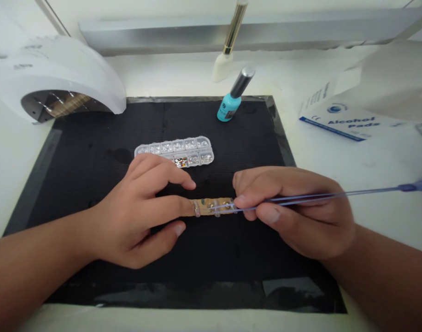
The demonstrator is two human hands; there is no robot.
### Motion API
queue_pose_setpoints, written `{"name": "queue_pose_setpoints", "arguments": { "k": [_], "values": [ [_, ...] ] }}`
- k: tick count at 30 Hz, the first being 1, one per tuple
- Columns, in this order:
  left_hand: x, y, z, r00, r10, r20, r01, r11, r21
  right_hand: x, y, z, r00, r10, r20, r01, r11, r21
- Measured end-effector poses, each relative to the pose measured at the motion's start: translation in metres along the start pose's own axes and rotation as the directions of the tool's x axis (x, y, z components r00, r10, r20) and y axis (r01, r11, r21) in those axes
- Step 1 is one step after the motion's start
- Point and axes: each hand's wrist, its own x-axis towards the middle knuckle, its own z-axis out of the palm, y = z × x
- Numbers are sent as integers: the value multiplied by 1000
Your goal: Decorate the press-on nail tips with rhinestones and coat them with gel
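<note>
- Grips the tweezers (pixel 373 190) in the right hand (pixel 297 210), with fingers curled and thumb pressed against the shafts, at right of centre.
- Points the tweezers leftward over the middle of the strip (pixel 204 209), at the centre of the frame; cannot tell whether anything is pinched at the tips.
- Holds the left hand (pixel 124 216) loosely open at left of centre, with the index fingertip on the left end of the strip, the middle finger reaching out above and the thumb apart below.
- Lies flat on the mat (pixel 245 267) between both hands, in the strip's case: tan, with clear, shiny raised pieces along its length.
- Sits just above the left hand in the frame, in the case (pixel 201 151) of clear plastic: split into two rows of small compartments with glittering bits, and partly hidden by the fingers.
- Stands on the mat at upper centre, in the blue bottle's (pixel 227 107) case, under a dark cap.
- Stands behind, near the top edge, in the white bottle's (pixel 223 67) case, under a gold cap.
- Shows the white lamp (pixel 96 71) at upper left, with a dark, reflective opening.
- Shows the carton (pixel 347 121) at upper right, marked "Alcohol Pads".
</note>
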Motion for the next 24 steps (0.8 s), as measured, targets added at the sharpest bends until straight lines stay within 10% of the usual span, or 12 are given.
{"name": "queue_pose_setpoints", "arguments": {
  "k": [24],
  "values": [
    [2,4,1,993,-121,-7,121,992,32,-4,7,-6,994,27,-104,-23,999,37]
  ]
}}
